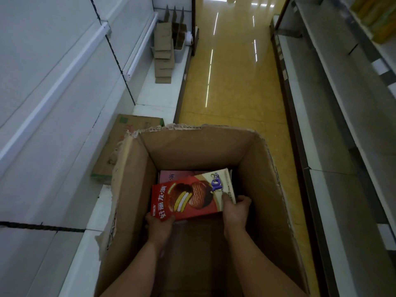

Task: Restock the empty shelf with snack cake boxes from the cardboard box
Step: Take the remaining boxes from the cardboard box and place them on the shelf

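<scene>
Single head view, looking steeply down into the cardboard box (192, 151), aisle floor (231, 82) stretching ahead

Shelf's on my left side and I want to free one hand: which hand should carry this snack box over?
Probably the left hand: it grips the red snack cake box at the end nearest the white shelf. The right hand holds the far end.

We see a red snack cake box (188, 197) lying tilted, face up, inside the open brown cardboard box (255, 172), above a pink box (171, 175).
</scene>
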